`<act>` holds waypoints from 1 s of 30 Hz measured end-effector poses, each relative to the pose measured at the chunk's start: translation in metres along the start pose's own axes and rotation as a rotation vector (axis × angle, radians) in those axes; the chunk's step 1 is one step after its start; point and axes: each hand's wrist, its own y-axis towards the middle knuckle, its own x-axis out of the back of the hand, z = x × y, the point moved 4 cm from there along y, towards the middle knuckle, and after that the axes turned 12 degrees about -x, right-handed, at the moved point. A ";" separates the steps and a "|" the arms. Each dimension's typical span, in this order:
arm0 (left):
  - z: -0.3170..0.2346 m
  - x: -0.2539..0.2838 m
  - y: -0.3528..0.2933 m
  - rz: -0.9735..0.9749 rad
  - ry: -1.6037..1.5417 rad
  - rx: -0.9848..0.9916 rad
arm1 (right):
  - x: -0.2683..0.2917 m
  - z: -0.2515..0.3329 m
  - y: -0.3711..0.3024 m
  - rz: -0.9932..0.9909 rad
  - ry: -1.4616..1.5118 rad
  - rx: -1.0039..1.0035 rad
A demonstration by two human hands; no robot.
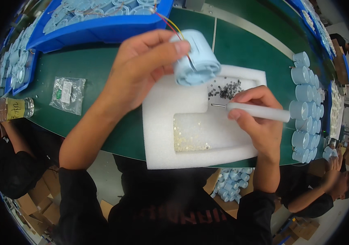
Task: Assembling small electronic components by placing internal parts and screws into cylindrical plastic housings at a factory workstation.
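My left hand (141, 65) is closed round a light blue cylindrical plastic housing (200, 59), raised and tilted above the table. Thin red and yellow wires (171, 23) rise from it. In my right hand (260, 126) is a white pen-shaped tool (270, 113) with a thin metal tip pointing left. Its tip hovers over a white foam tray (158, 139), below the housing and apart from it. The tray's upper recess holds many tiny black rings (228, 89). Small pale yellowish rings (190, 136) lie scattered in the lower-left recess.
A blue bin (101, 34) full of light blue housings stands at the far left. Stacked light blue cups (301, 110) line the right side of the green table (105, 73). A clear bag (68, 96) and a jar (21, 107) sit left. People work on both sides.
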 end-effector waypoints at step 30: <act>0.014 -0.010 -0.010 -0.121 0.095 0.004 | -0.026 0.024 -0.025 -0.442 -0.715 0.899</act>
